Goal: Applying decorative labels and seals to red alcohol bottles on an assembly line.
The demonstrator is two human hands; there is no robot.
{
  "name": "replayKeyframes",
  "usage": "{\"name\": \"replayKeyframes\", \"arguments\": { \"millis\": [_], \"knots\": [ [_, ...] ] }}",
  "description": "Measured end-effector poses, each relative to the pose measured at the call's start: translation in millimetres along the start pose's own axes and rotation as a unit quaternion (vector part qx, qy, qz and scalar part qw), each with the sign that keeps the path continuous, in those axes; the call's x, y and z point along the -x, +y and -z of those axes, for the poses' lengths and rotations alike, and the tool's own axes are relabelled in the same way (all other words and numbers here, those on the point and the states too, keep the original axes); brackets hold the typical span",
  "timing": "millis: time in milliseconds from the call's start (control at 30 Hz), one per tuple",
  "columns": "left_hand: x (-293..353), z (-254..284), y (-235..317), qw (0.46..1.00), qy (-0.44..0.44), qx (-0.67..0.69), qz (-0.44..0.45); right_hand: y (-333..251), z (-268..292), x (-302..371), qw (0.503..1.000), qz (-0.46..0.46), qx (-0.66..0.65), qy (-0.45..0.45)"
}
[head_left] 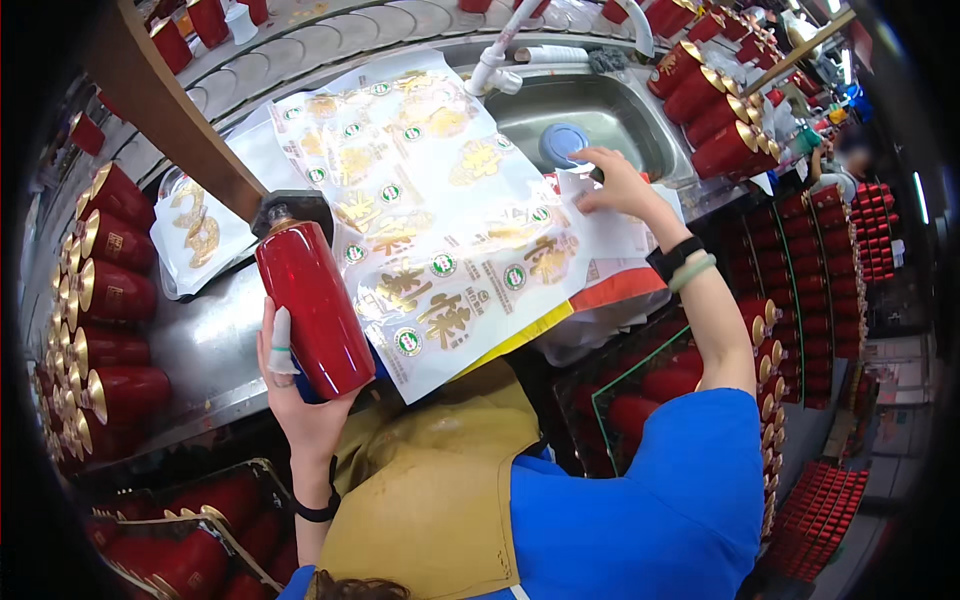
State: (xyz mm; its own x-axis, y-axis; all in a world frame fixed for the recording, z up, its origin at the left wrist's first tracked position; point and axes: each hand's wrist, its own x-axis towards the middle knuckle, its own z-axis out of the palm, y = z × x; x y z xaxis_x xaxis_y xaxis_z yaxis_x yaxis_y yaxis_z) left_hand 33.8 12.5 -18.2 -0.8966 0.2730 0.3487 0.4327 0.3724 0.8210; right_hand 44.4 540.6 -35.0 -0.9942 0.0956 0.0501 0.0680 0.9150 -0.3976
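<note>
One red bottle [312, 305] gripped by left hand [300, 400] fingers, right hand [618, 185] fingers spread flat on label sheets [600, 235]

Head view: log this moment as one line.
left hand: holds red bottle upright | right hand: on label sheets beside sink | big label sheet spread on counter

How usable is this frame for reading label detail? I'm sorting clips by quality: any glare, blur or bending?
Head view: fisheye bends the steel counter edges and blackens the corners; glare streaks the red bottle in the left hand and the transparent sticker sheet; the right hand is sharp; the far racks are soft.
</note>
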Motion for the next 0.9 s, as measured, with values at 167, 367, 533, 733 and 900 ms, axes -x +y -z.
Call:
{"name": "replayKeyframes", "arguments": {
  "millis": [167,367,533,733,900],
  "knots": [
    [-8.2,7.2,12.5,0.972,-0.045,-0.193,-0.128,12.5,3.1,-66.8,0.973,-0.122,-0.045,-0.189],
    [3.9,8.4,4.8,0.99,-0.014,-0.133,-0.048,1.4,-33.3,-132.8,0.993,-0.071,0.039,-0.085],
    [6.6,0.7,2.2,0.998,0.013,0.05,0.046,19.9,-89.1,-150.0,0.946,-0.126,0.27,-0.123],
    [5.4,3.8,-0.6,0.991,-0.022,0.02,0.13,-81.8,-11.2,-130.0,0.988,0.006,0.115,0.099],
    [2.9,4.1,-3.4,0.991,-0.014,0.061,0.115,-197.7,-7.2,-73.8,0.98,0.102,-0.109,0.132]
  ]
}}
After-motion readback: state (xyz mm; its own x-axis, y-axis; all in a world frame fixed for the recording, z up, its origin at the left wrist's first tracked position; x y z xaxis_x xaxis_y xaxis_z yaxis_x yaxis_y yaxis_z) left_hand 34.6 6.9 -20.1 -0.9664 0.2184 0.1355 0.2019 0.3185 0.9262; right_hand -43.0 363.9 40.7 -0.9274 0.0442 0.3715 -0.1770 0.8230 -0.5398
